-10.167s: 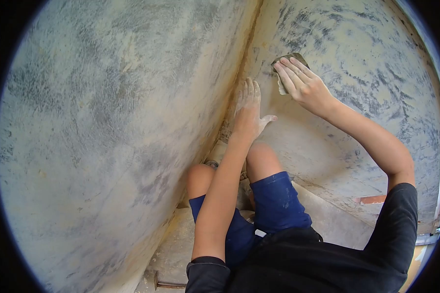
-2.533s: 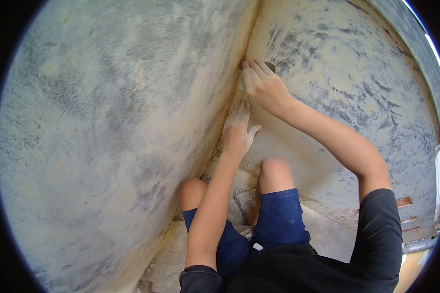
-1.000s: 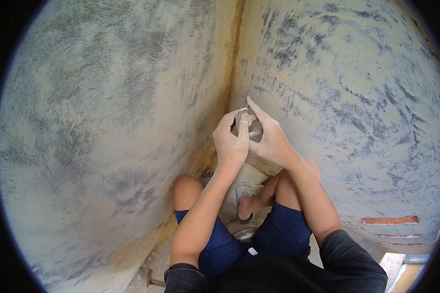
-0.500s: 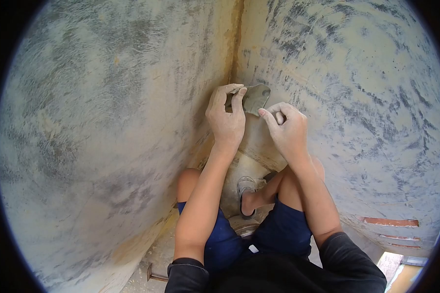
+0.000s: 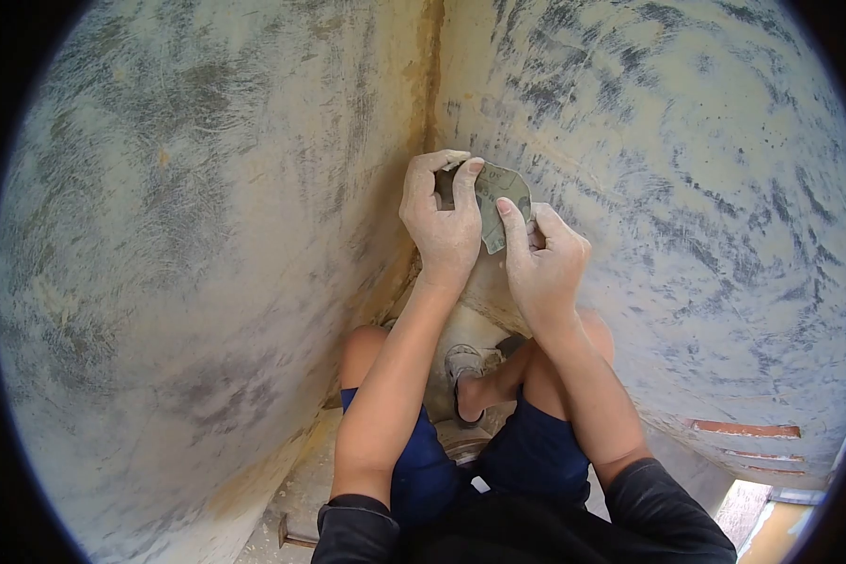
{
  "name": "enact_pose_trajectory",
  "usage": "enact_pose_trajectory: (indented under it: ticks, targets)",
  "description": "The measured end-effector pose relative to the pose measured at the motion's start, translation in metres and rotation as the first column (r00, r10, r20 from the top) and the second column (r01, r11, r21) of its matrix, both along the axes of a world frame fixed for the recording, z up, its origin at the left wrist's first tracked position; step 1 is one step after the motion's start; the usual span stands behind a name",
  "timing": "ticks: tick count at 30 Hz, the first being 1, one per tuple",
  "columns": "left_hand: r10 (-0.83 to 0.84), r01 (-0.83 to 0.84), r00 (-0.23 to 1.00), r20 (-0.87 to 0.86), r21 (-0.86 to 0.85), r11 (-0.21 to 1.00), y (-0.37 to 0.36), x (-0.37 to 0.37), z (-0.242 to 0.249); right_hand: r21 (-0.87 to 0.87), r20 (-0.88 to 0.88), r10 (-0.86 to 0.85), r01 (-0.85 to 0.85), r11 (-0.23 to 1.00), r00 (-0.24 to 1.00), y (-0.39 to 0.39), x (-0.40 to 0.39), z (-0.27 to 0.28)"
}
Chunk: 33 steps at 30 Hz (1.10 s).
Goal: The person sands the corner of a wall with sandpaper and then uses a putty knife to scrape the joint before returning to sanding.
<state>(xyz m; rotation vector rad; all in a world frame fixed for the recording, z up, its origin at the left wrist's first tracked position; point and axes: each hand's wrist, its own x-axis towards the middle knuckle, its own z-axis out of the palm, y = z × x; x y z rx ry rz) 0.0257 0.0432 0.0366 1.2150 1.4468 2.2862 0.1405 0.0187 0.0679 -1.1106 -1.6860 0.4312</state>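
- In the head view, toward 1 o'clock of centre, holding a gray-green printed sheet [image 5: 509, 183] between both hands; tilted with printing toward the camera, presumably so as to see that side; print too small to read surely.
- Pinching near the sheet's 9 o'clock edge with the left hand [image 5: 446, 226]; thumb laid in front, fingers [image 5: 423, 169] bent round behind in a narrow grip, likely to steady that edge.
- Gripping near the 4 o'clock edge with the right hand [image 5: 545, 263]; thumb on the printed face, other fingers curled behind, closed narrowly on the sheet; probably held from opposite edges to keep it spread.
- Held in front of the corner seam [image 5: 431, 75] at 12 o'clock, between left wall [image 5: 207, 282] at 9 o'clock and right wall [image 5: 677, 188] toward 2 o'clock; cannot tell whether touching either.
- Crouched or seated low in blue shorts [image 5: 540, 446], toward 5 o'clock, with knees apart, perhaps to leave room for the forearms; resting a sandal [image 5: 464, 362] on the floor [image 5: 310, 484].
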Motion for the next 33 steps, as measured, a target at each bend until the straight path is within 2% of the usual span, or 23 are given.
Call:
enact_pose_trajectory:
  ticks: [4,6,7,9,12,15,16,18,22,24,25,27,28,29,30,31,32,33]
  targets:
    - [0.100,-0.101,0.994,0.039,0.042,0.994,0.009,0.004,0.003,0.128,-0.076,-0.058,0.067,0.989,0.995,0.007,-0.015,-0.003]
    - [0.252,-0.254,0.966,-0.058,-0.031,0.967,0.008,0.005,0.007,0.188,-0.070,-0.090,0.101,0.977,0.994,0.011,-0.021,-0.002]
    - [0.254,-0.257,0.965,-0.058,-0.033,0.966,0.009,0.006,0.010,0.245,-0.064,-0.126,0.138,0.960,0.990,0.013,-0.023,-0.002]
    - [0.241,-0.242,0.970,0.027,0.015,0.970,0.012,0.007,0.018,0.216,-0.110,-0.139,0.160,0.963,0.984,0.019,-0.024,-0.006]
    - [0.281,-0.279,0.959,-0.039,0.049,0.959,0.011,0.007,0.030,0.197,-0.172,-0.159,0.192,0.961,0.972,0.023,-0.024,-0.007]
    - [0.367,-0.365,0.930,-0.003,0.089,0.927,0.019,0.010,0.038,0.224,-0.163,-0.176,0.210,0.952,0.971,0.021,-0.029,-0.005]
    - [0.370,-0.368,0.929,-0.002,0.089,0.925,0.019,0.011,0.043,0.244,-0.137,-0.190,0.219,0.945,0.972,0.020,-0.030,-0.003]
    - [0.327,-0.330,0.937,0.127,0.004,0.944,0.019,0.012,0.054,0.256,-0.146,-0.195,0.228,0.940,0.970,0.021,-0.031,0.003]
    - [0.361,-0.369,0.921,0.146,0.027,0.929,0.027,0.012,0.057,0.337,-0.227,-0.171,0.242,0.910,0.959,0.025,-0.036,0.002]
    - [0.472,-0.471,0.881,-0.010,0.053,0.880,0.030,0.013,0.055,0.329,-0.279,-0.145,0.237,0.914,0.949,0.029,-0.036,0.001]
    - [0.472,-0.471,0.881,-0.009,0.053,0.880,0.031,0.012,0.053,0.323,-0.333,-0.121,0.233,0.917,0.935,0.030,-0.035,0.001]
    - [0.664,-0.654,0.722,-0.195,0.124,0.747,0.030,0.010,0.051,0.359,-0.299,-0.105,0.214,0.908,0.948,0.033,-0.031,0.000]
    - [0.664,-0.654,0.722,-0.196,0.121,0.747,0.027,0.013,0.053,0.388,-0.264,-0.091,0.192,0.901,0.960,0.033,-0.029,-0.001]
    - [0.559,-0.559,0.829,-0.005,-0.015,0.829,0.022,0.018,0.057,0.383,-0.264,-0.092,0.192,0.904,0.960,0.033,-0.029,-0.002]
    - [0.442,-0.426,0.874,0.202,-0.120,0.897,0.018,0.020,0.061,0.453,-0.213,-0.100,0.189,0.871,0.972,0.034,-0.029,-0.002]
    - [0.442,-0.427,0.875,0.197,-0.117,0.897,0.017,0.018,0.059,0.523,-0.165,-0.111,0.182,0.833,0.980,0.037,-0.030,-0.002]
    - [0.358,-0.348,0.915,0.188,-0.084,0.934,0.015,0.013,0.056,0.522,-0.171,-0.114,0.188,0.832,0.979,0.040,-0.030,-0.003]
    - [0.269,-0.264,0.947,0.176,-0.052,0.963,0.011,0.008,0.060,0.616,-0.099,-0.046,0.097,0.782,0.994,0.044,-0.030,-0.003]
